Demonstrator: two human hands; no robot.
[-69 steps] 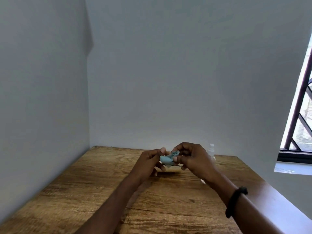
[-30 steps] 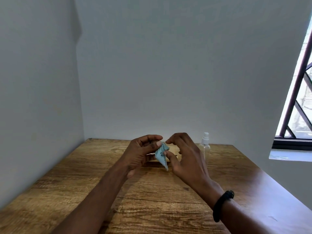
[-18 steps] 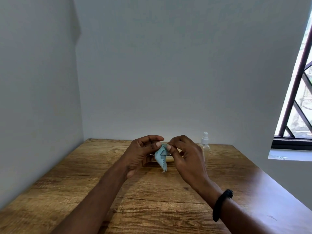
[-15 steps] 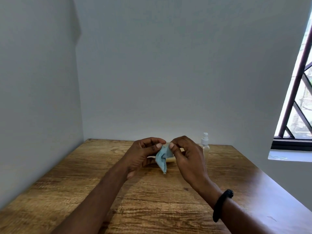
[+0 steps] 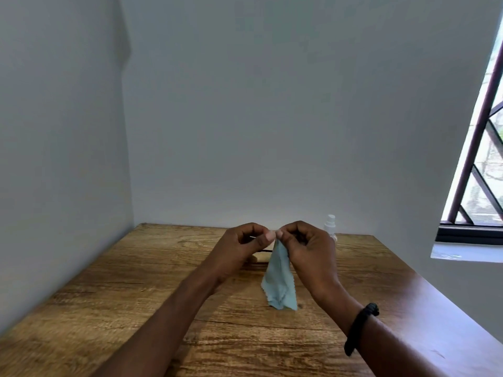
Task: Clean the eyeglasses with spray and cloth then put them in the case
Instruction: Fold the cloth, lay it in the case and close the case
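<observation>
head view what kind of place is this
Likely a plain indoor room, perhaps a home: a wooden table set in a corner of bare white walls, with a barred window at right.

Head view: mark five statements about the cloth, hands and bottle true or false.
1. The left hand and right hand both pinch the top of the cloth. True.
2. The spray bottle stands upright on the table behind the right hand. True.
3. The cloth lies flat on the table. False: it hangs from the fingers.
4. The left hand holds the spray bottle. False: it pinches the cloth.
5. A black wristband is on the right wrist. True.
</observation>
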